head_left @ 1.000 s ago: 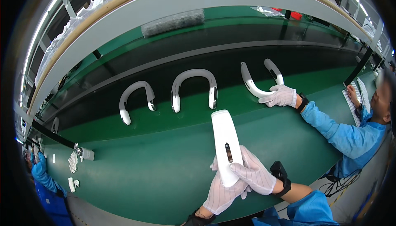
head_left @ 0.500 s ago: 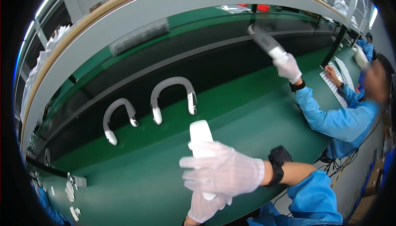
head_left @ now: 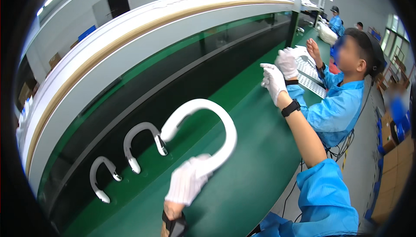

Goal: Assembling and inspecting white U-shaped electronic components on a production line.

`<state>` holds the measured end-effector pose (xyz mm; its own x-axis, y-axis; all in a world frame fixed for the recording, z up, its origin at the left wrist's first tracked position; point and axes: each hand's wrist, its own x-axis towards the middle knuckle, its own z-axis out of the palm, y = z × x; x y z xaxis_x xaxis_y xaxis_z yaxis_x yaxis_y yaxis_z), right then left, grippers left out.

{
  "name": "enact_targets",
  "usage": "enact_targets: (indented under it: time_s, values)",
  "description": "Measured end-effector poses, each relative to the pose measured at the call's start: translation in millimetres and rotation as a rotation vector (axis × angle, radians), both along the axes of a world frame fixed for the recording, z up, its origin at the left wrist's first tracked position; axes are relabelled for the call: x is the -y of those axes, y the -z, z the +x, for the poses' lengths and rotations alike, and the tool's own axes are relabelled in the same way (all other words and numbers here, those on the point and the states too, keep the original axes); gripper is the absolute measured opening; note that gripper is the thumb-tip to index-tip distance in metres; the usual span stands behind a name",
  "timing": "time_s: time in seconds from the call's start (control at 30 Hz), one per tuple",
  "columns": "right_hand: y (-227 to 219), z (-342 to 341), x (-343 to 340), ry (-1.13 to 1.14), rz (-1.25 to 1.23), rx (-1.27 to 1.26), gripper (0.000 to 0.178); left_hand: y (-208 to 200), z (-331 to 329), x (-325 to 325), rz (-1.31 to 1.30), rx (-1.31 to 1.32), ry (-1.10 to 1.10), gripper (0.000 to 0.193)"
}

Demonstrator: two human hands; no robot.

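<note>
My left hand [head_left: 188,183], in a thin white glove, is closed around one end of a white U-shaped neck fan [head_left: 230,128]. The fan is raised over the green worktop, its free end towards the left. My right hand [head_left: 274,83], also gloved, is away from it at the upper right with the index finger extended and nothing visible in its fingers. It is nearest to a co-worker's gloved hand [head_left: 287,64]. Two more neck fans, one [head_left: 143,128] closer to the held fan and another [head_left: 93,178] farther left, rest on the green strip beside the dark belt.
A dark conveyor belt [head_left: 130,124] runs along the far side under a long wood-edged shelf [head_left: 143,31]. The co-worker in blue [head_left: 342,103] stands at the right by white perforated sheets [head_left: 310,83]. Cables and cardboard boxes [head_left: 392,180] are beyond the worktop's right edge.
My right hand has left the neck fan and moved up and right; my left hand now holds it alone, turned to show its U shape. The view has swung right.
</note>
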<state>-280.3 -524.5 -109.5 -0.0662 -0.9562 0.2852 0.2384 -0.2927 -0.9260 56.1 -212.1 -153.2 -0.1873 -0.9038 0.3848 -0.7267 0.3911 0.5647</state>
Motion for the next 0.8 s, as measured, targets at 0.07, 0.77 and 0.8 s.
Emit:
enact_targets:
  time_s: [0.07,0.77,0.8]
  values:
    - [-6.9,-33.1,8.4,0.035,-0.027,-0.105,0.036,15.2,14.9,44.4,0.019,0.098,-0.107,0.048]
    - [13.5,-132.0,146.2,-0.066,-0.073,0.266,0.038,64.5,78.2,155.3,-0.108,0.543,-0.537,0.019]
    - [22.1,-123.9,144.9,-0.041,-0.176,0.095,0.037,66.6,79.4,152.4,-0.087,0.558,-0.542,0.02]
